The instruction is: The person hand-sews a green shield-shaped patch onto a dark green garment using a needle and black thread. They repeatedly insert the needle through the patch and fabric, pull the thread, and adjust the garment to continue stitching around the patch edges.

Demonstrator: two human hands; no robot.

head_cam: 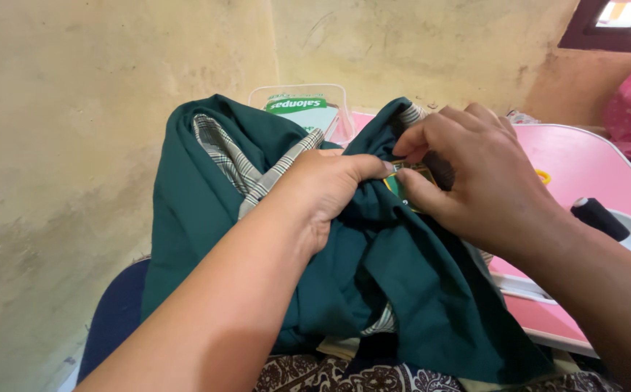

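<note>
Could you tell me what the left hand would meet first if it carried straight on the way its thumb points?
Probably the small badge on the green garment, then the fingers of the right hand pinching it; the left hand is nearly touching them.

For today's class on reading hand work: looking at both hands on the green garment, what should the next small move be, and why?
Probably a small tug by the right hand at the badge on the dark green garment. Its fingertips pinch at the badge's edge, while the left hand bunches and steadies the cloth beside it. Whether a needle or thread is held cannot be told.
</note>
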